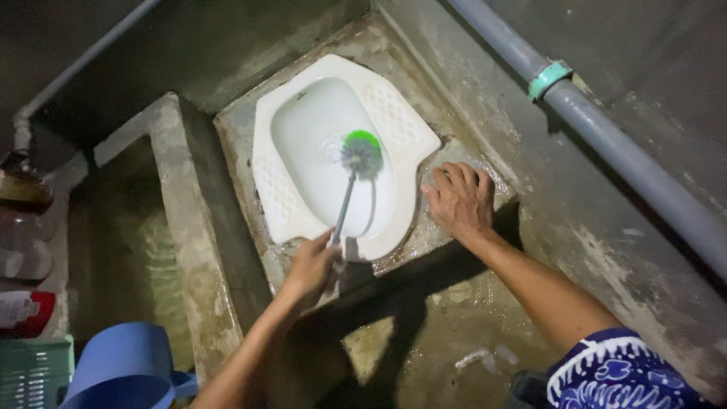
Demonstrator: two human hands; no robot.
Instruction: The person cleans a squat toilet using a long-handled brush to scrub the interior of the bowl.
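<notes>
A white squat toilet pan (394,121) is set into a wet concrete floor. My left hand (312,266) grips the thin handle of a toilet brush (360,155) whose grey and green bristle head rests inside the bowl. My right hand (460,199) lies flat, fingers spread, on the concrete step beside the pan's right edge, holding nothing.
A concrete water trough (178,220) holding water stands to the left. A blue plastic dipper (125,367) and a green basket (34,373) sit at the lower left. A grey pipe (606,136) with a teal clamp runs along the right wall.
</notes>
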